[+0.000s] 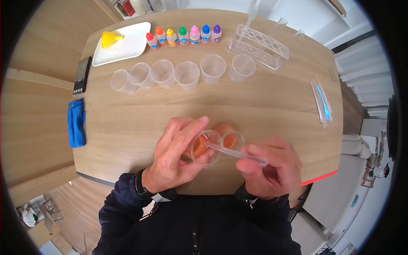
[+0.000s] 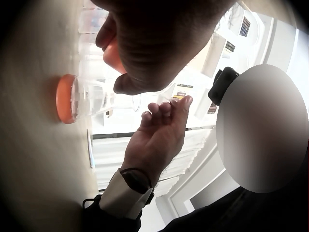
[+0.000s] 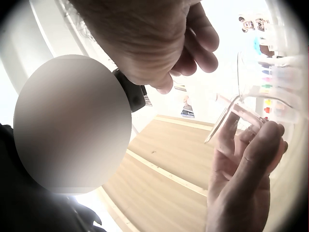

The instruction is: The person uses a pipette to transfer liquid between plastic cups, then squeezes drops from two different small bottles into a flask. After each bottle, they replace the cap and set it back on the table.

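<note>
My left hand [image 1: 176, 155] grips a clear plastic cup [image 1: 216, 159] with orange liquid in its bottom, tilted toward me. In the left wrist view, orange [image 2: 113, 55] shows under the left hand [image 2: 159, 43]. Between its thumb and fingers my right hand [image 1: 274, 168] pinches a translucent plastic dropper [image 1: 231, 151], its thin end inside the held cup's mouth. Just behind and right of that cup, a second clear cup [image 1: 239, 138] with orange liquid stands on the table, partly covered by the held one. Also in the left wrist view, its orange bottom [image 2: 65, 99] rests on the tabletop.
Several empty clear cups [image 1: 187, 75] stand in a row across the table [image 1: 140, 112]. Behind them are small colored-cap bottles [image 1: 183, 37], a tube rack [image 1: 259, 46] and a white tray [image 1: 134, 46] with a yellow funnel [image 1: 109, 39]. A scale [image 1: 82, 74], blue cloth [image 1: 76, 123] and stirrers [image 1: 323, 102] lie near the sides.
</note>
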`<state>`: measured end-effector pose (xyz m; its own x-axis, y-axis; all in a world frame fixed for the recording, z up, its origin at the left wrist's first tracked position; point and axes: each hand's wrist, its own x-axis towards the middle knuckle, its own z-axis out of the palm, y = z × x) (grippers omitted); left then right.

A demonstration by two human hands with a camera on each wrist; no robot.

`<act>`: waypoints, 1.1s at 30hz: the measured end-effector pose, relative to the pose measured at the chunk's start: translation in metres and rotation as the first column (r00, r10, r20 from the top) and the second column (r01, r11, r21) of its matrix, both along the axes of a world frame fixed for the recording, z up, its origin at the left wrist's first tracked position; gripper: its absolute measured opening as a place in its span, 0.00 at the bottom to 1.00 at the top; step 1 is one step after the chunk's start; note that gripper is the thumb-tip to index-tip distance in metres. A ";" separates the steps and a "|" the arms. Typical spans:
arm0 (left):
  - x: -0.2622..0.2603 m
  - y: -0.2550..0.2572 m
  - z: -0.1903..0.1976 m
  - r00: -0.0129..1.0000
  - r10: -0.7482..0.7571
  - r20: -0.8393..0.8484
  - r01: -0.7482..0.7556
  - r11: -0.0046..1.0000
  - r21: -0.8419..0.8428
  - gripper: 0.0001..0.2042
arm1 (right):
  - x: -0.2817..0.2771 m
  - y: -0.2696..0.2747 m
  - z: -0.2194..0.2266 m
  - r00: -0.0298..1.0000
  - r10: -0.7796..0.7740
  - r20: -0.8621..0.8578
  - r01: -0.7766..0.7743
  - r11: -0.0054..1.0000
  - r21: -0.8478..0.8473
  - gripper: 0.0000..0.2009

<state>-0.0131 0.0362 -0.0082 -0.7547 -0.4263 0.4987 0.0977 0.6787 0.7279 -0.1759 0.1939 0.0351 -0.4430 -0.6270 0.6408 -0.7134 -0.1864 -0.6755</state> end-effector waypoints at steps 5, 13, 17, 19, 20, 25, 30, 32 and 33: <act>0.001 -0.001 0.000 1.000 -0.004 0.001 0.004 1.000 0.002 0.38 | -0.001 -0.003 -0.004 1.000 0.025 0.017 -0.025 1.000 -0.004 0.26; 0.002 -0.002 0.000 1.000 -0.013 0.008 0.013 1.000 0.016 0.37 | -0.001 0.006 -0.007 0.991 0.049 0.124 -0.050 0.999 0.007 0.26; 0.002 -0.002 -0.001 1.000 -0.019 0.011 0.019 1.000 0.013 0.37 | 0.001 0.021 0.004 0.957 -0.020 0.291 0.057 0.991 -0.118 0.23; 0.005 -0.001 -0.003 0.999 -0.025 0.031 0.025 0.999 0.024 0.37 | 0.000 0.028 0.011 0.932 -0.063 0.357 0.140 0.971 -0.195 0.23; 0.005 -0.001 -0.004 0.999 -0.024 0.030 0.023 0.999 0.024 0.37 | -0.001 0.032 0.014 0.924 -0.084 0.373 0.181 0.956 -0.233 0.24; 0.006 -0.001 -0.006 1.000 -0.022 0.023 0.021 0.999 0.031 0.36 | -0.007 0.047 0.022 0.912 -0.282 0.298 0.353 0.909 -0.221 0.24; 0.006 0.000 -0.003 0.999 -0.013 0.033 0.012 0.999 0.038 0.36 | -0.004 0.042 0.009 0.931 -0.280 0.234 0.323 0.931 -0.171 0.16; 0.006 0.000 -0.004 0.999 -0.011 0.034 0.010 0.999 0.038 0.36 | -0.006 0.036 0.001 0.944 -0.320 0.084 0.330 0.931 -0.155 0.14; 0.006 0.000 -0.004 0.999 -0.011 0.030 0.010 0.999 0.036 0.36 | -0.005 0.036 0.000 0.947 -0.302 0.109 0.317 0.935 -0.160 0.12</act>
<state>-0.0069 0.0365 -0.0127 -0.7740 -0.4353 0.4598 0.0819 0.6512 0.7545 -0.1810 0.2303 0.0353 -0.6525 -0.3333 0.6805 -0.6984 -0.0840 -0.7108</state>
